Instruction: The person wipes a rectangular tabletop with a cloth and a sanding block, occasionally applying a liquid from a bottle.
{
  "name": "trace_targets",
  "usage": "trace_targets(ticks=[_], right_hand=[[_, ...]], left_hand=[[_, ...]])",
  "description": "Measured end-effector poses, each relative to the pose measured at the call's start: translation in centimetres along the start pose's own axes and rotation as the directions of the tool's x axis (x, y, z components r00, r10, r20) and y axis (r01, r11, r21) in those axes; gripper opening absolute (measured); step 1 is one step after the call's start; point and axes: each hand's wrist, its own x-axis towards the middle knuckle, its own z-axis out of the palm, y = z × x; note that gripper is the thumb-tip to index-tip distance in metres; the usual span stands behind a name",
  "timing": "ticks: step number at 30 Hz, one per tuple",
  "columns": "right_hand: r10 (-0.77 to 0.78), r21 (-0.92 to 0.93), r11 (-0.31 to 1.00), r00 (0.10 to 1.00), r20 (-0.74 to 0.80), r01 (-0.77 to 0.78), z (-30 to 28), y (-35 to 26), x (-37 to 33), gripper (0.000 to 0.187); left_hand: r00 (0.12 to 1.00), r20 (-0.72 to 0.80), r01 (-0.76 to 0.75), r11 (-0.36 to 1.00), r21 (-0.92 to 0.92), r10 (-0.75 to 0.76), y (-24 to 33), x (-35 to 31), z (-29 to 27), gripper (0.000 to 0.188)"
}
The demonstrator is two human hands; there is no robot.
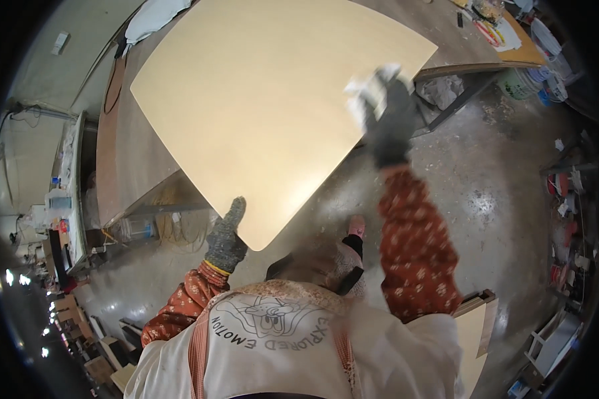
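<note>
A large cream-coloured board (273, 106) with a smooth face lies across the workbench, its near corner jutting out toward me. My left hand (226, 238), in a grey knit glove with a yellow cuff edge, grips the board's edge beside that corner. Its thumb rests on top, and the fingers are hidden underneath. Over the board's right side, my right hand (393, 123) in a dark glove holds a crumpled white cloth (358, 100) against or just above the surface. Motion smears both hand and cloth, so contact is unclear.
The brown workbench (130, 146) extends beyond the board. Clutter, with a white sheet (506, 34), sits at its far right end, near a pale bucket (518, 85). Flat boards (476, 332) stand close by my right side. Shelves with small items (562, 199) line the right.
</note>
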Motion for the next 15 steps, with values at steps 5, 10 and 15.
trace_targets(ticks=[5, 10, 15], right_hand=[[0.052, 0.075, 0.995, 0.974, 0.222, -0.071, -0.3, -15.6, -13.4, 0.046], [0.117, 0.140, 0.974, 0.922, 0.369, -0.179, -2.1, -15.8, -11.9, 0.049], [-0.006, -0.346, 0.938, 0.997, -0.082, -0.023, -0.2, -1.8, -2.1, 0.045]], left_hand=[[0.957, -0.136, -0.259, 0.966, 0.003, 0.257, 0.5, 0.6, -0.3, 0.040], [0.963, -0.180, -0.254, 0.896, -0.363, 0.200, 0.8, 0.7, -1.0, 0.065], [0.947, -0.225, -0.313, 0.821, -0.478, 0.230, 0.5, 1.2, -0.9, 0.068]])
